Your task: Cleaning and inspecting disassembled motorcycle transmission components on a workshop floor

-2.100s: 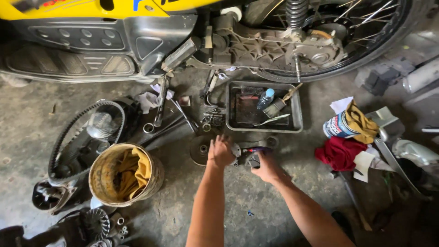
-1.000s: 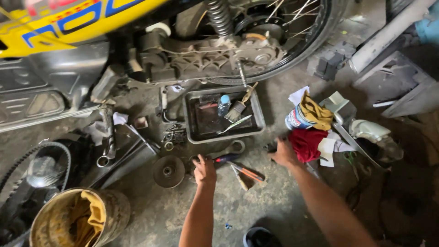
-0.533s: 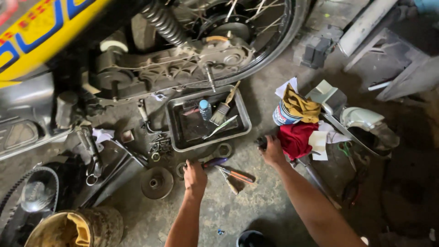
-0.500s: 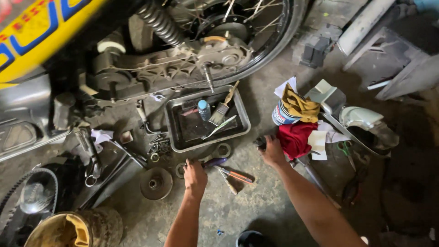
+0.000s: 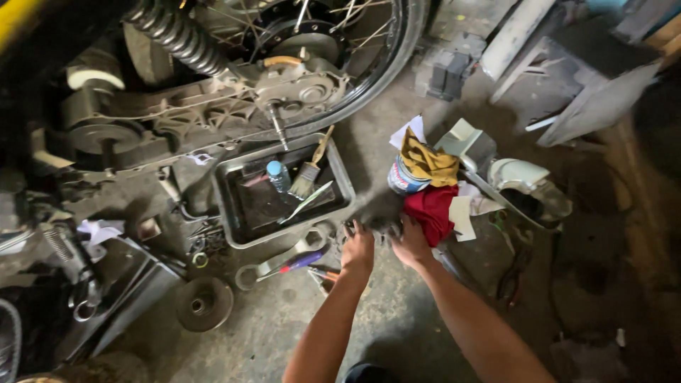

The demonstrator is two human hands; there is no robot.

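Both hands are placed close together on the concrete floor (image 5: 397, 319), just in front of the right corner of a dark rectangular metal tray (image 5: 340, 177). The left hand (image 5: 358, 248) is held palm down with the fingers spread, touching a small dark part (image 5: 376, 225) that lies between the two hands. The right hand (image 5: 410, 241) is curled at the same part; whether it is closed on the part cannot be told, since the area is dark and blurred.

A red rag (image 5: 429, 209) is located just beside the right hand. Behind the rag a round can (image 5: 403, 177) with a blue-and-white label is stood upright, and a yellow cloth (image 5: 429, 163) is draped over its top. White paper scraps (image 5: 464, 213) are laid against the rag.

Inside the tray a small clear bottle with a blue cap (image 5: 277, 175) and a paintbrush (image 5: 310, 170) are contained. A large ring spanner (image 5: 284, 259) and a purple-handled screwdriver (image 5: 301, 261) are laid on the floor left of the left hand. A round pulley disc (image 5: 204, 303) is positioned further left. A spoked motorcycle wheel (image 5: 333, 64) is seen behind the tray.
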